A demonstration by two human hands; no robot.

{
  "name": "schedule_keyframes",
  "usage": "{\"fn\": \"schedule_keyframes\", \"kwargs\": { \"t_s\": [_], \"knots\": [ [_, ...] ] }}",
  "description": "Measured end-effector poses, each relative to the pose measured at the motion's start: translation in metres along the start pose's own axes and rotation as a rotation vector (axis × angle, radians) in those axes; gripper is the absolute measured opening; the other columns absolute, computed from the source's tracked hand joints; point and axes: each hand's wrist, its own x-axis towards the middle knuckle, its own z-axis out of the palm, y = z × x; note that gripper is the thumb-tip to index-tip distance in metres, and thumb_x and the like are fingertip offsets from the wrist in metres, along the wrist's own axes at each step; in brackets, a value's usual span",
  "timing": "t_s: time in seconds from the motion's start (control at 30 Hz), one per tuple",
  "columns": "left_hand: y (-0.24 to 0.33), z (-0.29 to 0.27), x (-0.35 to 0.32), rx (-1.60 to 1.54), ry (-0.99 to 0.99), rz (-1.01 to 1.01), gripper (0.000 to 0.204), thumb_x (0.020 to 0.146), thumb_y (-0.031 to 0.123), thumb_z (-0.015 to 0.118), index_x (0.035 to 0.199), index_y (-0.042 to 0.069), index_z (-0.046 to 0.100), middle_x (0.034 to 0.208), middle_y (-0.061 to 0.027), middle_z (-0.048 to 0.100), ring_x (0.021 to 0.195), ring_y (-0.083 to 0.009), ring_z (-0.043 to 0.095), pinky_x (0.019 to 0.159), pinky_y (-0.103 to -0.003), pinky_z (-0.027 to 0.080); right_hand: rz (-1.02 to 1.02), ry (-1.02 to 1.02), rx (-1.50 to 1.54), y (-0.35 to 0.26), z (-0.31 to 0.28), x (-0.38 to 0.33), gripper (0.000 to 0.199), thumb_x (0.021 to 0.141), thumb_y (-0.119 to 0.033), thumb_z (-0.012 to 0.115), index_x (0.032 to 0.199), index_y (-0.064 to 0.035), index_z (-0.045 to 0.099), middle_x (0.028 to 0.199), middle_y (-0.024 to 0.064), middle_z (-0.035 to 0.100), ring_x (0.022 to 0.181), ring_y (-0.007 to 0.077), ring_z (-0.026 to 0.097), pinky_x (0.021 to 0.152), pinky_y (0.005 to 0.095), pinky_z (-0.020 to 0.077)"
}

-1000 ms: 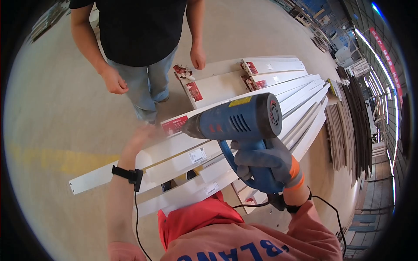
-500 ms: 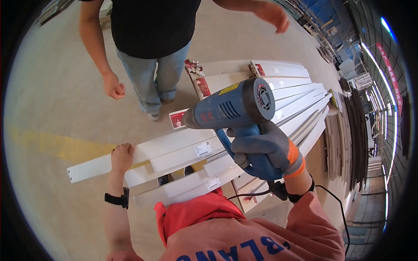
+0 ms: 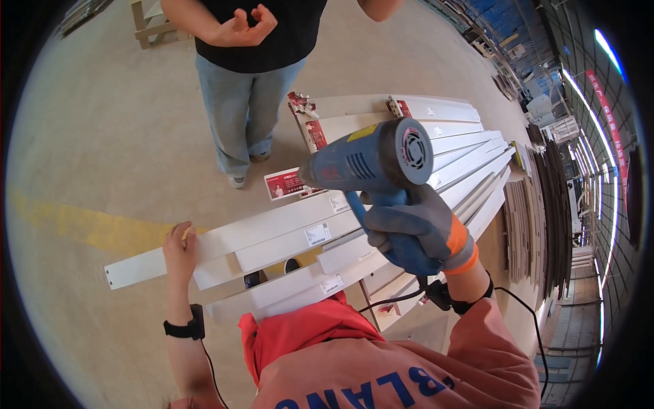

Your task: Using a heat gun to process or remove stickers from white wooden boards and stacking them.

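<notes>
- Right hand point(image 3: 415, 232), gloved, had its fingers clamped on the heat gun point(image 3: 371, 160).
- Left hand point(image 3: 178, 249) lay flat, fingers together, on the strip point(image 3: 225, 242).

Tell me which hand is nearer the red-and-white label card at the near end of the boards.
Right. The gloved right hand grips the blue heat gun, whose nozzle sits beside the label card. The bare left hand rests on a white board farther left.

Long white flat panels point(image 3: 436, 146) lie stacked side by side on a low work surface point(image 3: 402, 320) above a tan concrete floor point(image 3: 88, 150) marked with a faded yellow stripe point(image 3: 82, 225).
</notes>
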Motion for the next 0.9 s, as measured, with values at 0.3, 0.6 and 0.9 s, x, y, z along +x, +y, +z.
{"fn": "schedule_keyframes", "kwargs": {
  "t_s": [0.3,0.6,0.9],
  "knots": [
    [-0.019,-0.059,-0.039,0.072,0.204,-0.063,0.023,0.097,0.015,0.054,0.113,0.001,0.062,0.114,-0.0166,0.062,0.109,-0.0329,0.056,0.091,-0.038,0.044,-0.006,0.027,0.027,0.001,-0.015,-0.027,0.034,0.079,-0.015,0.069,0.105,0.0035,0.058,0.075,0.0076,0.06,0.064,0.0142,0.06,0.059,0.025,0.049],
    [-0.013,-0.079,-0.062,0.012,0.246,-0.131,0.025,0.099,0.017,0.053,0.117,0.001,0.06,0.124,-0.0145,0.058,0.115,-0.0283,0.054,0.096,-0.036,0.042,-0.064,0.087,-0.034,-0.012,-0.005,-0.028,0.03,0.08,-0.01,0.067,0.105,0.003,0.056,0.075,0.0063,0.059,0.064,0.0126,0.058,0.058,0.0251,0.0469],
    [-0.005,-0.079,-0.07,-0.018,0.211,-0.135,0.025,0.099,0.018,0.051,0.117,0.002,0.06,0.124,-0.0135,0.058,0.114,-0.028,0.055,0.095,-0.035,0.043,-0.107,-0.019,-0.011,-0.011,0.01,-0.01,0.031,0.079,-0.017,0.069,0.103,-0.0014,0.057,0.074,0.0044,0.058,0.063,0.0111,0.057,0.058,0.0243,0.0472]
  ]
}}
